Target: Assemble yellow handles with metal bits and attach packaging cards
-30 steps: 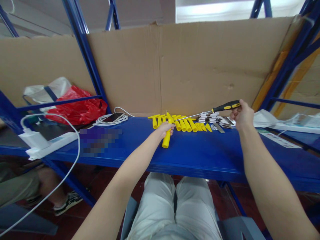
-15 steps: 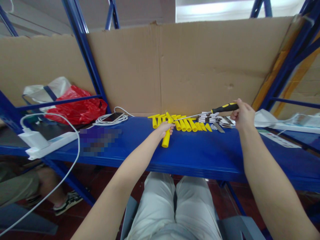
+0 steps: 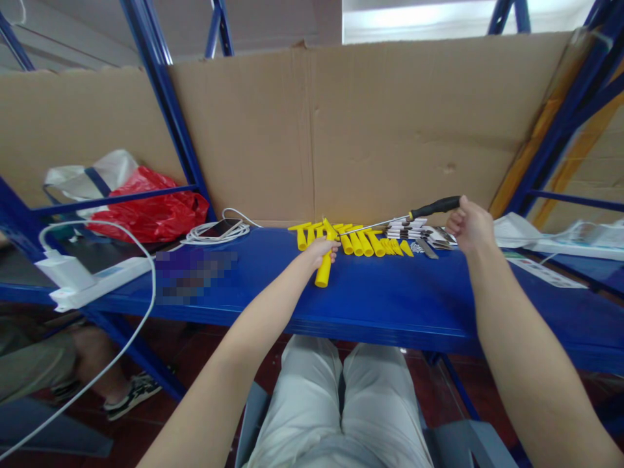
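My left hand (image 3: 320,250) is closed round a yellow plastic scraper handle (image 3: 322,276), its round grip end pointing down toward the table's front edge. In my right hand (image 3: 470,224) the fingers pinch the butt of a black and yellow screwdriver (image 3: 435,207). Its long metal shaft runs leftward, slightly downward, to the head of the yellow handle. Whether a screw sits under the tip is too small to tell. Just behind lie several more yellow handles (image 3: 374,244) in a row, and right of them small yellow wedge-shaped pieces (image 3: 406,248).
Small silvery bits (image 3: 416,247), a grey flat strip (image 3: 428,249) and stacked white-and-dark pieces (image 3: 405,227) lie on the blue table (image 3: 390,292). A coiled white cable (image 3: 214,234), power strip (image 3: 104,283) and red bag (image 3: 151,205) are leftward. Cardboard (image 3: 390,130) stands behind.
The screwdriver has turned about its length: yellow marks on its handle have given way to plain black. My right hand has rolled and dropped slightly. My left hand stays put.
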The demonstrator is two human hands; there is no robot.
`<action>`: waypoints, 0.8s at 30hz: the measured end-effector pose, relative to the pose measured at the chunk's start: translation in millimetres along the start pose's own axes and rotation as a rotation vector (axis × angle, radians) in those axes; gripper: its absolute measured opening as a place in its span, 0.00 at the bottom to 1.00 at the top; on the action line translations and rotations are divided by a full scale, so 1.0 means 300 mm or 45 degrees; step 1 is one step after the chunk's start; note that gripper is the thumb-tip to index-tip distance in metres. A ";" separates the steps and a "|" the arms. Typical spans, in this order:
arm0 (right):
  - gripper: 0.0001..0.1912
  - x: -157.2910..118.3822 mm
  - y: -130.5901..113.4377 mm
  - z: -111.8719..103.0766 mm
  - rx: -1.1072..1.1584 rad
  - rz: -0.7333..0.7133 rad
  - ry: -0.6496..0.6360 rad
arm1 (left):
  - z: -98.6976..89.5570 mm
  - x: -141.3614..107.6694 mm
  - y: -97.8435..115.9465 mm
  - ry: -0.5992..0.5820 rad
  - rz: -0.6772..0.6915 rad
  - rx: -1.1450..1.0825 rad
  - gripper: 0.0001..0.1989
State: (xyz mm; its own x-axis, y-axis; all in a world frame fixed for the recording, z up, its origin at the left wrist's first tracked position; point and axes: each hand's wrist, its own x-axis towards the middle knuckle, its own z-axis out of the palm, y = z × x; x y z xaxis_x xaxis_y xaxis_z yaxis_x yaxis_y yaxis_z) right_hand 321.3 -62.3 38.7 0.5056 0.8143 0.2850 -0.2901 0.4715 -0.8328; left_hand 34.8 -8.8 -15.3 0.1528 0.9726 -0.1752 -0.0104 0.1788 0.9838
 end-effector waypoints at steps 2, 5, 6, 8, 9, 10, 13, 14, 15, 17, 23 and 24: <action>0.21 0.004 0.006 -0.004 -0.049 -0.037 0.027 | 0.001 -0.002 0.000 -0.006 0.003 -0.003 0.13; 0.20 0.013 0.010 -0.006 -0.102 -0.079 0.087 | 0.001 -0.004 0.001 -0.017 0.000 -0.001 0.14; 0.20 0.016 0.010 -0.006 -0.106 -0.082 0.097 | 0.001 -0.003 0.000 -0.014 -0.001 -0.003 0.14; 0.21 0.020 0.010 -0.005 -0.098 -0.072 0.094 | 0.000 -0.002 0.000 -0.005 -0.001 -0.012 0.14; 0.21 0.021 0.010 -0.005 -0.093 -0.067 0.086 | -0.001 -0.001 0.000 -0.002 -0.002 -0.014 0.14; 0.21 0.020 0.011 -0.005 -0.089 -0.068 0.082 | -0.002 0.000 0.000 -0.005 -0.004 -0.014 0.14; 0.22 0.013 0.012 -0.001 -0.089 -0.095 0.092 | -0.003 0.002 0.000 -0.011 -0.003 -0.004 0.14; 0.21 0.009 0.012 0.000 -0.092 -0.109 0.099 | -0.003 0.001 0.000 -0.011 0.001 -0.001 0.14; 0.19 0.006 0.012 0.002 -0.095 -0.124 0.100 | -0.003 0.001 0.000 -0.011 0.006 0.002 0.14; 0.16 0.000 0.012 0.004 -0.095 -0.147 0.092 | -0.003 -0.002 0.001 -0.013 0.010 0.004 0.14; 0.16 -0.001 0.003 0.008 -0.032 -0.120 0.087 | -0.002 -0.006 0.003 -0.003 0.004 -0.015 0.15; 0.15 0.001 0.001 0.008 -0.018 -0.102 0.070 | -0.003 -0.006 0.003 -0.007 0.007 -0.013 0.14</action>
State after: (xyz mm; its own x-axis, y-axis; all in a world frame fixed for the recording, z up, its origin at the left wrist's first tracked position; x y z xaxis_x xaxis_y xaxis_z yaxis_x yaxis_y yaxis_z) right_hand 319.5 -61.2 39.6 0.5704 0.7543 0.3250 -0.2357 0.5294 -0.8150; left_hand 33.8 -10.2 -14.1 0.1578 0.9728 -0.1696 -0.0213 0.1750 0.9843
